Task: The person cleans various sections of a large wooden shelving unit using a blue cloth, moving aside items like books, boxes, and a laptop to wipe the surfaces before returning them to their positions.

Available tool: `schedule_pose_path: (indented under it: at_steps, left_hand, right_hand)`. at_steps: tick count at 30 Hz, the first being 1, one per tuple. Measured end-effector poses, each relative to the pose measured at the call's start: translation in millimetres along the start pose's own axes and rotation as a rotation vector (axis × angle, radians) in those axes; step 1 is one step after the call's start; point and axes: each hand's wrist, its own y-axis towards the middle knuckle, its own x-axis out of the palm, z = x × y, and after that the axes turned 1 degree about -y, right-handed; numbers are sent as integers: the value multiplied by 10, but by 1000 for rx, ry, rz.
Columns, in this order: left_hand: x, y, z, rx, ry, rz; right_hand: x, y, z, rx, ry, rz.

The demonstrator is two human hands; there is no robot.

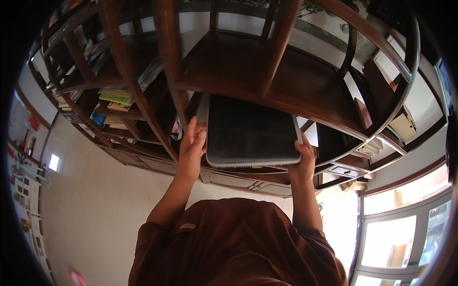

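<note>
A home study or library room: above the fingers (196, 131), a dark wooden bookshelf (167, 57) holds stacked books (116, 98); cabinets (238, 181) stand below them
</note>
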Motion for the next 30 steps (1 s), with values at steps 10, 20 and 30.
schedule_pose_path:
  at_steps: [10,20,30]
  left_hand:
    - [239,-166,79,-66,-127,-309]
    - [374,-558,139,-230,-211,-369]
    - [461,-763,182,-292,-197,-608]
  right_hand:
    - [-337,-602,-44,-23,-50,-41]
    - [-631,-1123,-369,3,-55,-28]
    - [-886,-1555,-761,-13,-236,19]
